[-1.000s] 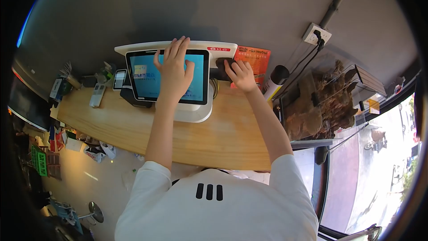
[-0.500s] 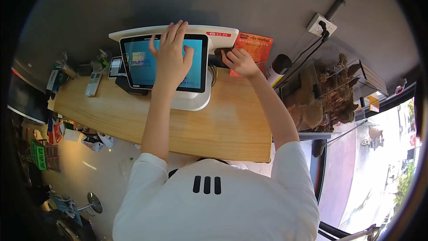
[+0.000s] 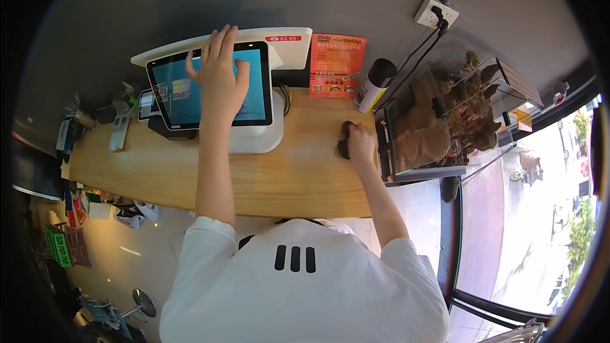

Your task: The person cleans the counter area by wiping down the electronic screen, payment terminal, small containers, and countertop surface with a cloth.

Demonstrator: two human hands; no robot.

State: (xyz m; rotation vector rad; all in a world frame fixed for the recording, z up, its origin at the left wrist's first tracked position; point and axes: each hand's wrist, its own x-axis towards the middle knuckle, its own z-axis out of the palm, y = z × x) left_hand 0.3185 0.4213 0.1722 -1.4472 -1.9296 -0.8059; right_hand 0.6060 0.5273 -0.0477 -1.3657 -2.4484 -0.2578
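My left hand (image 3: pixel 219 82) lies over the touchscreen terminal (image 3: pixel 257 98), its fingers stretched up across the top edge of the screen and the thumb apart. The screen shows a blue display, partly covered by that hand and forearm. On the right part of the wooden counter (image 3: pixel 305 184), my right hand (image 3: pixel 362 143) is closed on a small dark cloth (image 3: pixel 344 140) pressed to the surface. The cloth is bunched, blurred and partly hidden by the fingers.
Behind the counter's back edge are an orange printed sheet (image 3: pixel 337 67) and a black-capped spray can (image 3: pixel 375 86). A glass tank (image 3: pixel 438 121) with driftwood borders the right side. A white handset (image 3: pixel 119 132) lies at left. Black cables hang from a wall socket (image 3: pixel 436 11).
My right hand has moved from beside the terminal, toward me and rightward across the counter, with the dark cloth. The left hand stays on the terminal. The whole view has shifted slightly.
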